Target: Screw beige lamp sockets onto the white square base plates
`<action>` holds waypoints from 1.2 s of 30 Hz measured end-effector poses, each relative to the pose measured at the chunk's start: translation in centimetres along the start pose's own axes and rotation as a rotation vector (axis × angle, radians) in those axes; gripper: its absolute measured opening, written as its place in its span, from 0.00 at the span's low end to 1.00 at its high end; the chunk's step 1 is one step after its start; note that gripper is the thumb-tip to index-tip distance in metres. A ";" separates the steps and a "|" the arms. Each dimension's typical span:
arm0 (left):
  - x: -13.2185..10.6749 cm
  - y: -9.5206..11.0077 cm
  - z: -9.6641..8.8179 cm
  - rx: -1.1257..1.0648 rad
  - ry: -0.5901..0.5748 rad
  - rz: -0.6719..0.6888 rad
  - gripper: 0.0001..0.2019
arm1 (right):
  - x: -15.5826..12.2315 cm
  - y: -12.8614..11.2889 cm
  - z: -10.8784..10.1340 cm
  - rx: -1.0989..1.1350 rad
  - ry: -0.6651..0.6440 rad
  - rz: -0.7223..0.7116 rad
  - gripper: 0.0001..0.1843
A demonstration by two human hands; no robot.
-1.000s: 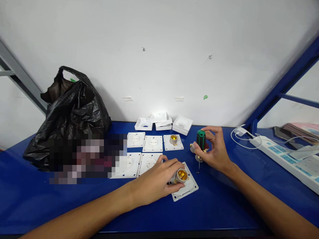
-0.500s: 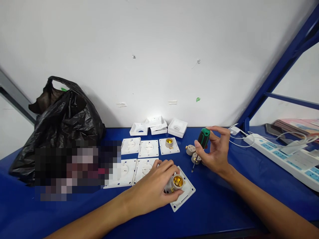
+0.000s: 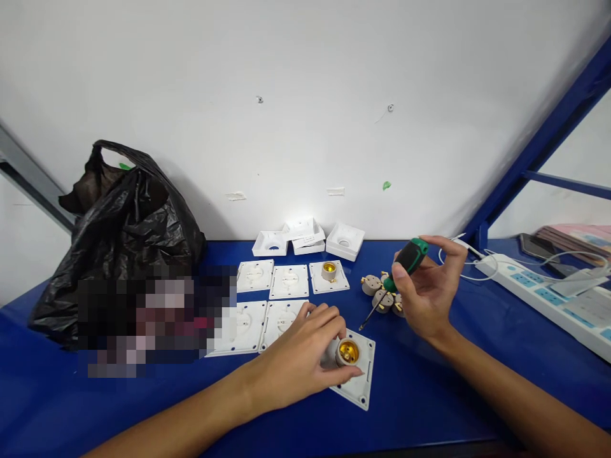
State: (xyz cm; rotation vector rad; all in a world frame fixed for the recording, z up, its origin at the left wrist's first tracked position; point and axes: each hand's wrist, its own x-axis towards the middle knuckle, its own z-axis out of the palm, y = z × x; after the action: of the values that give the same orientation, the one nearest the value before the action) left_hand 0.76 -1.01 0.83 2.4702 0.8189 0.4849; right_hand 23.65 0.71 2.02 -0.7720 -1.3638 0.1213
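My left hand [image 3: 298, 356] is closed around a brass-lined lamp socket [image 3: 347, 352] that sits on a white square plate [image 3: 360, 378] on the blue table. My right hand [image 3: 427, 289] holds a green-and-black screwdriver [image 3: 398, 270] tilted, its thin tip pointing down-left toward the socket. Just beyond the screwdriver lie loose grey socket parts [image 3: 377, 291] with brass screws.
Several white square plates [image 3: 267, 296] lie in rows, one with a socket [image 3: 328, 271] fitted. White box-like covers [image 3: 305, 236] stand by the wall. A black plastic bag [image 3: 124, 229] is at left. A power strip [image 3: 563, 305] with cables is at right.
My right hand has tilted the screwdriver from upright to slanted, moving right and back. My left hand turned the plate with the socket slightly.
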 end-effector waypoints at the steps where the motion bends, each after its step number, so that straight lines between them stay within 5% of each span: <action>1: 0.0 0.0 0.1 0.012 0.009 0.002 0.21 | 0.0 -0.3 0.1 0.022 -0.004 0.009 0.20; 17: 0.5 0.2 1.4 0.071 0.090 -0.054 0.28 | -2.3 -1.5 -0.2 -0.093 -0.101 -0.182 0.35; 26: 0.1 -0.3 1.0 0.092 0.088 0.082 0.19 | -2.6 -0.6 0.0 -0.090 -0.116 -0.241 0.36; 36: 0.1 -0.2 1.0 0.057 0.081 0.078 0.18 | -3.2 -0.7 -0.3 -0.041 -0.174 -0.244 0.46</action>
State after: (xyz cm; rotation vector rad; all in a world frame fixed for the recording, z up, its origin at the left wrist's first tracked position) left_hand 1.24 -1.18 -0.08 2.5569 0.7805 0.6006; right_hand 22.94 -1.60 -0.26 -0.6344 -1.6200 -0.0326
